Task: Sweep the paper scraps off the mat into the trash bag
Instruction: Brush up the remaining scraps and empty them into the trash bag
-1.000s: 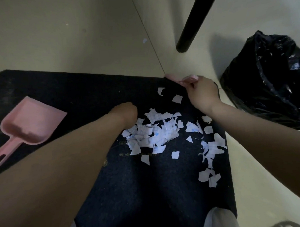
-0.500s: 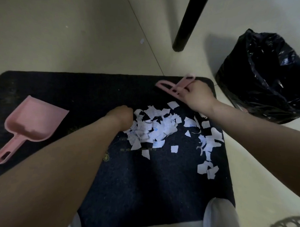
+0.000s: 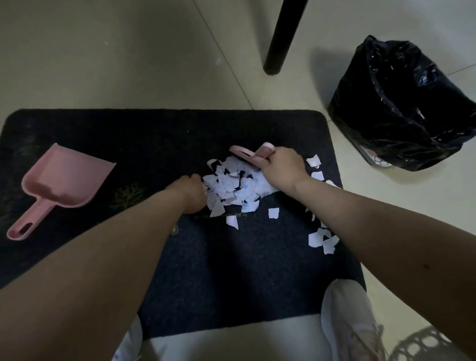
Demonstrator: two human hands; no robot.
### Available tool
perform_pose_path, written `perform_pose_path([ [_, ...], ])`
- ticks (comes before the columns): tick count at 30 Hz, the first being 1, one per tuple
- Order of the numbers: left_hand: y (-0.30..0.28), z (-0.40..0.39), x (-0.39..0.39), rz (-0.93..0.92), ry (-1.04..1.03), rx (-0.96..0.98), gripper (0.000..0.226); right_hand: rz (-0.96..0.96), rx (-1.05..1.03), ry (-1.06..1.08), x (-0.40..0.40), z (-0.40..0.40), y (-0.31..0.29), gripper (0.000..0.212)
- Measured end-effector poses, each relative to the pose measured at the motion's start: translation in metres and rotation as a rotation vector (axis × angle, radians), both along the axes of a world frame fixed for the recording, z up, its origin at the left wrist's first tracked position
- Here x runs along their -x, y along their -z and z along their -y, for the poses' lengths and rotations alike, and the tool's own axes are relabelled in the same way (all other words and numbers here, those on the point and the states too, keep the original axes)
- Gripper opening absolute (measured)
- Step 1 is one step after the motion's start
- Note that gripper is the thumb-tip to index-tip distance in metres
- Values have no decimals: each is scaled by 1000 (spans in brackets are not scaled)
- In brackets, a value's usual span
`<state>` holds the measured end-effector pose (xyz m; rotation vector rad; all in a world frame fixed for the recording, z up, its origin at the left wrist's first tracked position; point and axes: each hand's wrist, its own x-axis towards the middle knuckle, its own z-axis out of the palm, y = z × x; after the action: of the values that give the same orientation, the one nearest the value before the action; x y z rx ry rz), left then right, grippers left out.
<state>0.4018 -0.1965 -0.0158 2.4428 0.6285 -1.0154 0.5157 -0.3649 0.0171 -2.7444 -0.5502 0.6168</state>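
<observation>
A heap of white paper scraps (image 3: 233, 184) lies on the dark mat (image 3: 234, 275), with loose scraps (image 3: 322, 241) near the mat's right edge. My right hand (image 3: 281, 166) grips a small pink brush (image 3: 248, 154) at the far side of the heap. My left hand (image 3: 191, 194) rests on the mat against the heap's left side; its fingers are hidden from view. A pink dustpan (image 3: 60, 184) lies on the left of the mat. The black trash bag (image 3: 401, 107) stands open on the floor beyond the mat's right edge.
A black furniture leg (image 3: 283, 33) stands on the tiled floor behind the mat. My white shoes (image 3: 350, 325) rest at the mat's near edge. A single scrap (image 3: 218, 61) lies on the floor beyond the mat.
My right hand has drawn the pink brush from the mat's far edge toward me, pushing the outlying scraps into a tighter heap against my left hand.
</observation>
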Motion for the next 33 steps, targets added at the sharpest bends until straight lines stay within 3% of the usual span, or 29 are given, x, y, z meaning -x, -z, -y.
perform_pose_path([
  [8, -8, 13, 21, -31, 36, -99, 66, 189, -151, 273, -34, 43, -29, 43],
  [12, -12, 37, 20, 74, 236, -252, 68, 271, -64, 371, -44, 91, -27, 55],
  [16, -13, 74, -2, 202, 451, -226, 68, 255, -13, 447, -50, 122, -22, 60],
  [20, -13, 102, -16, 239, 554, -173, 57, 202, -42, 420, -54, 134, -20, 54],
  [26, -9, 129, -27, 179, 684, -197, 57, 288, -4, 318, -50, 136, -12, 56],
  [33, -7, 136, -32, 91, 663, -270, 55, 112, -1, 177, -28, 108, -3, 57],
])
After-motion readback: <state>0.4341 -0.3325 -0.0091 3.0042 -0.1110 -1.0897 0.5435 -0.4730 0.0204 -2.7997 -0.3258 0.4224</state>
